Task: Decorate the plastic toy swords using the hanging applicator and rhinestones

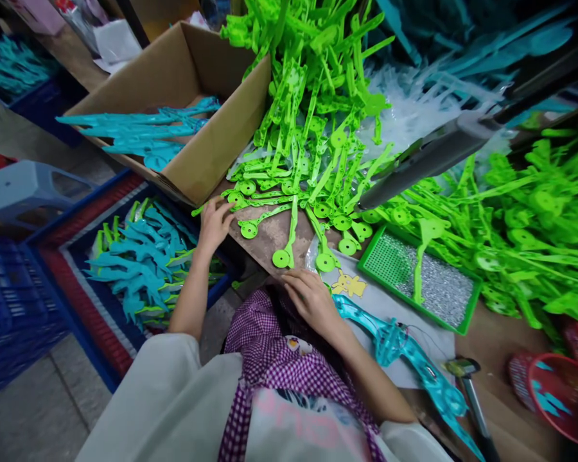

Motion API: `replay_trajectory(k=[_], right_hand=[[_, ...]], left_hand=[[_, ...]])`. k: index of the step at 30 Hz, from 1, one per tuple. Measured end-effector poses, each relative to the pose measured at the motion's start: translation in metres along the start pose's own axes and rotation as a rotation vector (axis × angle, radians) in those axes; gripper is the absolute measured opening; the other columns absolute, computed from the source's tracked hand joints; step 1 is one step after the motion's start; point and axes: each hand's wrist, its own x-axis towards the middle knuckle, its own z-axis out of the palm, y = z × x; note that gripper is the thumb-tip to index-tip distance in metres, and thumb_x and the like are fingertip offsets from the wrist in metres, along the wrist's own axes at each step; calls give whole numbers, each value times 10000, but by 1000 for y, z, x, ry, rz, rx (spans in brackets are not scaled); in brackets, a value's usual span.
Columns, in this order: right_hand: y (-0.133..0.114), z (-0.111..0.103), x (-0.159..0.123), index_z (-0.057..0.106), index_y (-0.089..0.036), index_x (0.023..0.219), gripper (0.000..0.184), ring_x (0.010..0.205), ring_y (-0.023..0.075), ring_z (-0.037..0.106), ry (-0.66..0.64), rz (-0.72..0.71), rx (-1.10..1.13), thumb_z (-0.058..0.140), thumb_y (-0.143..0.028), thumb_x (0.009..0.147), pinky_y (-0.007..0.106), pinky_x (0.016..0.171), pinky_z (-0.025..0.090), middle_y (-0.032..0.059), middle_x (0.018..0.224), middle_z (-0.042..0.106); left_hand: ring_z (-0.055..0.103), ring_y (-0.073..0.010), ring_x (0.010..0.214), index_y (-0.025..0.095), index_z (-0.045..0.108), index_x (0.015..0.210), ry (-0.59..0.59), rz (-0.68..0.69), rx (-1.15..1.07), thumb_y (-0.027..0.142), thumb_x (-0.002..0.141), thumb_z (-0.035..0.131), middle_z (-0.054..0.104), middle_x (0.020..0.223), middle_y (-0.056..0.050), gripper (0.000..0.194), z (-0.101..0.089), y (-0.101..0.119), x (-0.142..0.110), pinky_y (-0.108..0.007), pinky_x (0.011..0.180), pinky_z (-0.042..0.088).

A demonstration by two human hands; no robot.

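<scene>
My left hand point(215, 221) reaches to the table's left edge, fingers spread, its tips touching a green plastic part point(255, 224) at the foot of a large heap of green plastic parts point(313, 128). My right hand point(311, 296) lies palm down near the table's front edge, fingers loosely extended, just below the round ends of two green parts point(325, 260). A teal plastic assembly with thin wires point(399, 346) lies right beside that wrist on a white sheet. Neither hand grips anything that I can see.
A cardboard box point(216, 138) with teal parts stands at the left. Below it sits a blue crate point(77, 224) of teal parts. A green tray of small screws point(428, 282), a tool point(467, 378), a red basket point(559, 391) and more green parts point(534, 224) lie right.
</scene>
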Motion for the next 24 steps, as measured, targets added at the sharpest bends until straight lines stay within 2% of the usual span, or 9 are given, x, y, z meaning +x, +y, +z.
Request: replay_trajectory(k=[2, 4, 7, 9, 11, 14, 16, 20, 24], right_hand=[[-5, -2, -1, 693, -199, 1178, 256, 1087, 232, 706, -1, -7, 26, 494, -254, 1027, 444, 977, 566, 107, 1146, 757], [-13, -6, -3, 695, -200, 1169, 249, 1062, 228, 713, 14, -7, 66, 499, -256, 1026, 432, 956, 575, 101, 1135, 761], [-25, -15, -6, 690, -218, 1168, 238, 1021, 195, 723, 8, 23, 191, 502, -261, 1030, 374, 910, 588, 71, 1114, 770], [-23, -22, -7, 687, -232, 1179, 239, 1014, 177, 724, -17, 43, 259, 505, -274, 1030, 345, 900, 588, 54, 1113, 773], [-10, -30, -6, 702, -230, 1159, 254, 993, 192, 729, -17, 89, 209, 490, -293, 1033, 360, 888, 587, 64, 1099, 776], [24, -45, 0, 726, -200, 1129, 310, 967, 263, 733, 43, 265, -71, 457, -321, 1033, 423, 843, 579, 121, 1082, 773], [44, -58, 3, 707, -189, 1195, 331, 998, 292, 724, 37, 346, -228, 474, -349, 1023, 431, 827, 568, 141, 1127, 758], [62, -75, 5, 610, -183, 1365, 409, 1081, 318, 694, -142, 335, -379, 540, -335, 992, 440, 854, 547, 155, 1240, 716], [72, -75, 3, 576, -173, 1399, 438, 1092, 316, 687, -264, 320, -378, 569, -276, 973, 444, 878, 535, 163, 1251, 708]], left_hand=[[570, -310, 1203, 206, 735, 1070, -112, 57, 41, 224, 873, 690, 603, 1267, -131, 203, 1, -6, 16, -485, 1074, 436], [577, -305, 1177, 188, 723, 1014, -153, 109, 47, 228, 896, 660, 615, 1227, -136, 140, 4, -7, 25, -480, 1066, 440], [587, -290, 1128, 179, 694, 983, -94, 139, 53, 236, 958, 561, 647, 1150, -135, 147, 9, -3, 28, -459, 1038, 453], [598, -287, 1086, 184, 682, 992, -54, 134, 63, 263, 986, 517, 670, 1095, -126, 184, 12, 0, 26, -449, 1014, 459], [610, -294, 1056, 187, 677, 1027, -63, 139, 71, 311, 986, 533, 693, 1065, -122, 194, 13, 1, 25, -447, 992, 461], [630, -306, 1035, 187, 670, 1110, -123, 154, 70, 355, 960, 588, 720, 1065, -126, 240, 14, 3, 24, -447, 973, 464], [641, -306, 1020, 195, 674, 1120, -139, 165, 71, 355, 954, 594, 732, 1059, -124, 244, 15, 2, 25, -445, 960, 470], [647, -307, 995, 201, 705, 1049, -151, 234, 84, 346, 951, 582, 741, 1020, -125, 214, 15, -1, 29, -434, 907, 487], [648, -289, 943, 206, 723, 996, -149, 289, 90, 350, 936, 596, 739, 942, -102, 201, 10, -1, 33, -407, 869, 484]])
